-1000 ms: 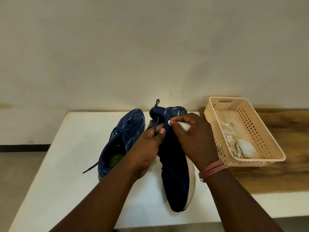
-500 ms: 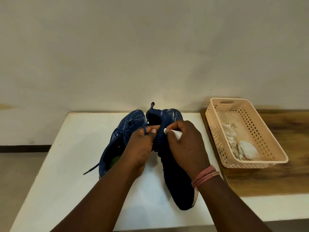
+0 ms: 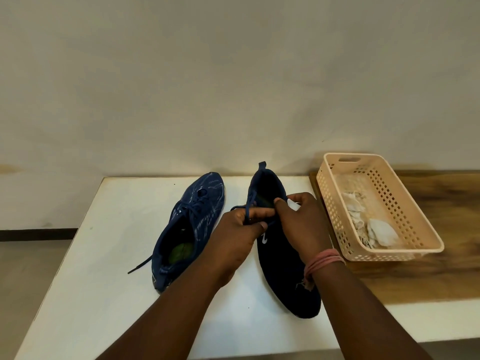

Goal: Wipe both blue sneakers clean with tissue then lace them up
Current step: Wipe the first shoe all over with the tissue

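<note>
While the right-hand sneaker [image 3: 283,258] lies on the white counter [image 3: 109,255] with its heel and pull tab pointing away from the person, both hands meet over its throat, which looks like the start of lacing rather than wiping. The left hand [image 3: 237,239] pinches the dark blue lace [image 3: 248,203] between thumb and curled fingers, holding it taut above the opening, probably so the end can be fed or tied. The right hand [image 3: 298,219] curls its fingers at the shoe's collar, steadying it, and a wad of white tissue [image 3: 292,204] shows tucked under them, kept in the hand instead of dropped.

The other sneaker [image 3: 189,227] rests just to the left, apart from the first, toe away, already threaded, with one lace end trailing loose over the counter. Its upper is a knitted blue mesh flecked with pale streaks, and a green insole shows inside. The held shoe reads darker and smoother, with a small white mark on its side.

Near the right, a peach plastic basket [image 3: 405,245] with perforated walls holds crumpled used tissues [image 3: 374,229].
</note>
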